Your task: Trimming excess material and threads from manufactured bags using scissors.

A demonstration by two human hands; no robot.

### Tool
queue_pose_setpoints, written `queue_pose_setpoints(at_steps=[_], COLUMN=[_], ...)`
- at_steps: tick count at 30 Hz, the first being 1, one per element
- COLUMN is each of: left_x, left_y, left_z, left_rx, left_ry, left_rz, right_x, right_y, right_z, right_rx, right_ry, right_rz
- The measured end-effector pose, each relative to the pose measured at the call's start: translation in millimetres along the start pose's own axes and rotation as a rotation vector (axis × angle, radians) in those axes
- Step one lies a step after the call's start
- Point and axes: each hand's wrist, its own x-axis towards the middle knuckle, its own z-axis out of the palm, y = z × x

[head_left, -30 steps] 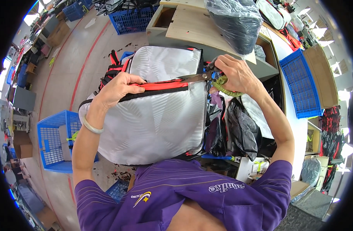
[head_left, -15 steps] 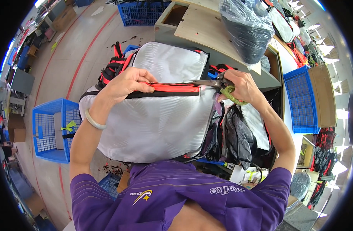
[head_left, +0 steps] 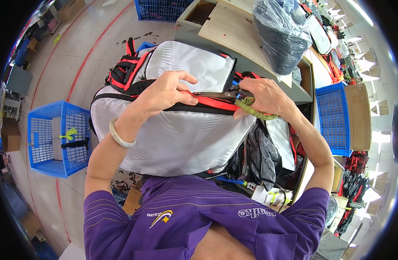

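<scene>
Red trim along far edge of white bag's large panel, long axis left-right. Left hand nearer, grip grasping trim; right hand clenched round scissors, blades pointing left alongside.

blue crate on floor, left; plastic-wrapped bundle by wooden board; cardboard beside blue basket, right.

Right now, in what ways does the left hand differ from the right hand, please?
The left hand lays its thumb on the red strip of the bag, while the right hand holds scissors. The left hand has a pale bangle behind it on the forearm; the right hand has none. Both hands are ungloved.
</scene>
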Motion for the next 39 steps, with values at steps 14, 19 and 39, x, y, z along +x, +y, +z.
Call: queue_pose_setpoints(at_steps=[14, 19, 39], left_x=[3, 18, -40], left_y=[-6, 2, 40], left_z=[-4, -66, -6], left_rx=[0.110, 0.813, 0.869], left_ry=[0.079, -0.351, 0.147], left_rz=[0.041, 0.011, 0.435], right_x=[-2, -19, 21], right_y=[9, -8, -58], right_z=[28, 47, 31], right_rx=[0.254, 0.334, 0.913], right_ry=[0.223, 0.317, 0.204], right_rz=[0.127, 0.150, -0.031])
